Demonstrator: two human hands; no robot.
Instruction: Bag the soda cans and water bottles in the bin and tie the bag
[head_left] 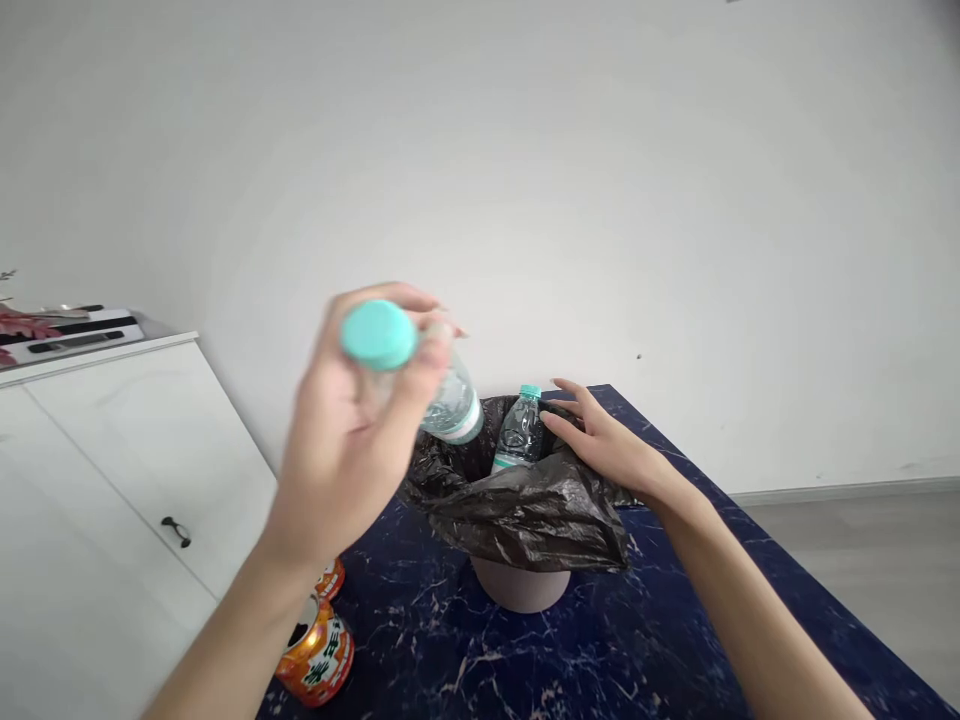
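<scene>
My left hand (367,390) is closed around the neck of a clear plastic bottle (456,398) with a turquoise cap. The bottle tilts with its base over the left side of a trash can (521,585) lined with a black plastic bag (532,510). Inside the bag a second bottle (519,430), also turquoise-capped, stands leaning with its top above the rim. My right hand (600,430) rests at the bag's right edge beside that bottle, thumb and fingers apart. Whether its fingers pinch the plastic is hard to see.
The can stands on a dark blue marble-patterned table (420,640). Two orange cans are at the table's left, the nearer can (322,655) partly behind my left forearm. A white cabinet (112,480) stands to the left, and a white wall (525,200) rises behind.
</scene>
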